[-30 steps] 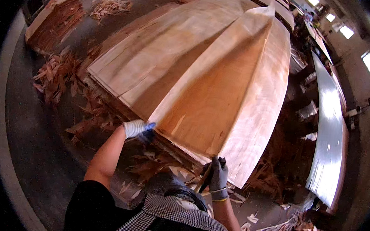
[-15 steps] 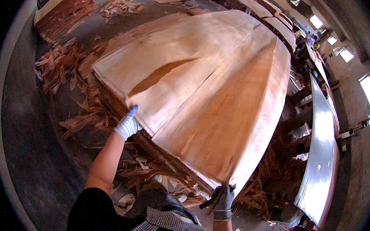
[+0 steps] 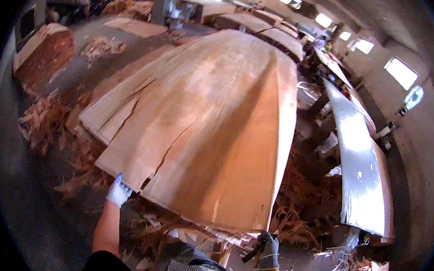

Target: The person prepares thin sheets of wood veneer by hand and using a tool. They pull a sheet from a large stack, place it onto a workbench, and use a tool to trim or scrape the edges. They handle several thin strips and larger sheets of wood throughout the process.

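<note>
Step seemingly in hand: settling a veneer sheet (image 3: 242, 172) flat on its stack (image 3: 128, 74)
The left hand (image 3: 119, 193) pinches the split sheet's near edge, fingers almost closed; at the near right corner the right hand (image 3: 270, 251) curls round a dark object (image 3: 252, 250), any hold on the sheet unclear; next probably calls for even tension
</note>
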`<state>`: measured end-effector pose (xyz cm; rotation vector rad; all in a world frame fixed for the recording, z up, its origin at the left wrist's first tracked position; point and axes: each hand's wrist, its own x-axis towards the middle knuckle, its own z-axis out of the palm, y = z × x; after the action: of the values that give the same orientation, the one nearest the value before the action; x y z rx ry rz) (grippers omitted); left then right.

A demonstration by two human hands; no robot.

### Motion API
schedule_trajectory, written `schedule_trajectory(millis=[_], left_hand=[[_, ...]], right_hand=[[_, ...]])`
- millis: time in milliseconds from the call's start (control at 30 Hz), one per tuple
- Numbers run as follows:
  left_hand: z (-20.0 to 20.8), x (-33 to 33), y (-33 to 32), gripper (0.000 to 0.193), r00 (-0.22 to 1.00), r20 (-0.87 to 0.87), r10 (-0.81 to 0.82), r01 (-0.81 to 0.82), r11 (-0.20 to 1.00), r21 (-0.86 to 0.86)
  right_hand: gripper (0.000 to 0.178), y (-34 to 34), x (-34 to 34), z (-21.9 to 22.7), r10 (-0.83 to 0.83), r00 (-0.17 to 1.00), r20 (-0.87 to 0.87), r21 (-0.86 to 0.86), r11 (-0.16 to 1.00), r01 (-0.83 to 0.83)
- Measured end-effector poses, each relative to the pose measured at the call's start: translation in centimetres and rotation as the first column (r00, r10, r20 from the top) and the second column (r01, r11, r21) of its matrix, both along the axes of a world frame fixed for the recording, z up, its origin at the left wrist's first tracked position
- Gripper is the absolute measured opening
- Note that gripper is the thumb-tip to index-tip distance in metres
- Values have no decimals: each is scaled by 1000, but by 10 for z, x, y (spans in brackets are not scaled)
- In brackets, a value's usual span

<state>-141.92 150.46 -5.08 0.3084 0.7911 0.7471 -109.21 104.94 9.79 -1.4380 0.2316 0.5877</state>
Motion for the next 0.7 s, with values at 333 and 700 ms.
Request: schedule_trajectory(millis=[333,700], left_hand=[[12,-6,-126,46,1000,-6,21,-21,1000,6],[1,172,-276,36,985,6,-175,173,970,-171]], right_hand=[[12,-168,-21,59,-34,988,-152,173,983,60],[11,-365,36,53,-238,971,0,5,971,238]])
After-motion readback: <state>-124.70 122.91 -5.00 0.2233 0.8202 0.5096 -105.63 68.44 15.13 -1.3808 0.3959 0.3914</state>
